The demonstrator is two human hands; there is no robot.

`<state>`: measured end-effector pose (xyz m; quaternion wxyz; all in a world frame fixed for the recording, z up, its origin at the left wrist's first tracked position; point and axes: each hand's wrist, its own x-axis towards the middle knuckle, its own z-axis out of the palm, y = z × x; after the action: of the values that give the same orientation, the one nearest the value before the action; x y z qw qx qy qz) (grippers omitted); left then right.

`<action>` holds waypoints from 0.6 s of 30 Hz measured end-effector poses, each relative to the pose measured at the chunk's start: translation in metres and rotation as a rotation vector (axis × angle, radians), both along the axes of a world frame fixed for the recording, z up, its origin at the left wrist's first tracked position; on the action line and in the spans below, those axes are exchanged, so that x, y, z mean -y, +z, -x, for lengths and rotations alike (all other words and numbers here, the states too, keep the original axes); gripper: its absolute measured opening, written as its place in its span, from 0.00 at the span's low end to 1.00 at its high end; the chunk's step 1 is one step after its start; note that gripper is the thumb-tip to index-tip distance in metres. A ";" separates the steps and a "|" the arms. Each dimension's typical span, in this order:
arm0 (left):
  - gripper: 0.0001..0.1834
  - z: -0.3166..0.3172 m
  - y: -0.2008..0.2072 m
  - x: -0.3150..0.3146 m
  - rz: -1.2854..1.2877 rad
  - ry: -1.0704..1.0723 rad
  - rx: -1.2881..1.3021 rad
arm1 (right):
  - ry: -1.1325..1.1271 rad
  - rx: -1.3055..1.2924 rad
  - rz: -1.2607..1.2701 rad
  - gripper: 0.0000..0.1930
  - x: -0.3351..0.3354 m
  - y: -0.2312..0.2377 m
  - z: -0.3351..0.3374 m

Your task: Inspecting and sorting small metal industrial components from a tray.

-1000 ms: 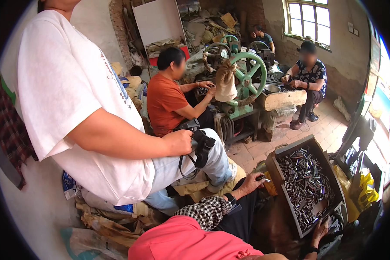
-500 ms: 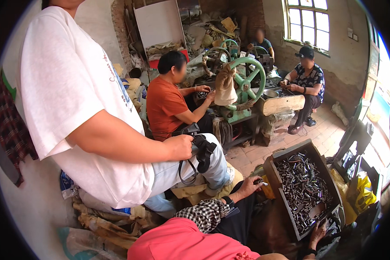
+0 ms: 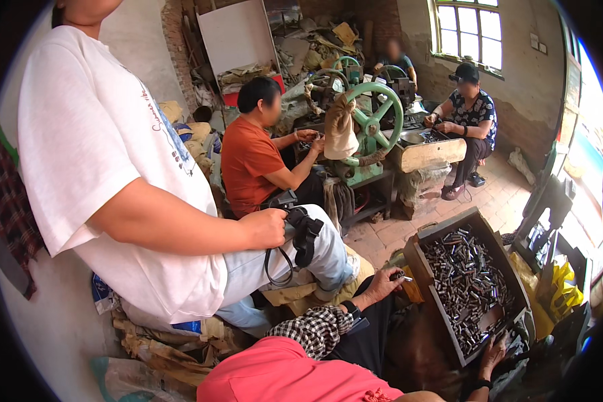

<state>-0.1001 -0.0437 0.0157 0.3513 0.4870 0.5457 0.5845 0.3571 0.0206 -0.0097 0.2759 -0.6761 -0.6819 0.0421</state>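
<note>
My left hand (image 3: 383, 284), at the left side of a wooden box (image 3: 443, 319), is closed around small metal cylinders (image 3: 407, 278). One shiny end sticks out between the fingers, and the rest are partly hidden. The box holds a heap of short dark and silvery metal cylinders (image 3: 469, 281). At the box's near right corner is my right hand (image 3: 493, 353), its fingers apart and resting at the rim. No piece shows in it.
Close on my left stands a person in a white shirt (image 3: 80, 134), holding a black strapped device (image 3: 295, 228). Yellow bags (image 3: 564, 288) lie right of the box. Beyond, people sit around a machine with a green handwheel (image 3: 376, 124) and a wooden tray (image 3: 430, 155).
The view has shifted slightly, so the room appears a little further left and up. My right hand has moved up a little along the box's corner. The left keeps its hold.
</note>
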 end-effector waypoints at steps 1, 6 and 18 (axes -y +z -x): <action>0.11 0.000 0.000 0.000 -0.011 -0.015 0.020 | -0.008 0.000 -0.009 0.24 0.000 0.000 0.000; 0.10 -0.002 -0.001 -0.002 -0.044 0.012 0.026 | -0.022 0.004 0.024 0.24 0.000 -0.001 0.003; 0.11 -0.001 0.002 -0.002 -0.015 -0.006 0.036 | -0.016 -0.003 -0.022 0.24 -0.006 -0.017 -0.002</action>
<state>-0.0995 -0.0415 0.0178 0.3592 0.4806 0.5335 0.5961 0.3593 0.0265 -0.0271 0.2849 -0.6783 -0.6765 0.0335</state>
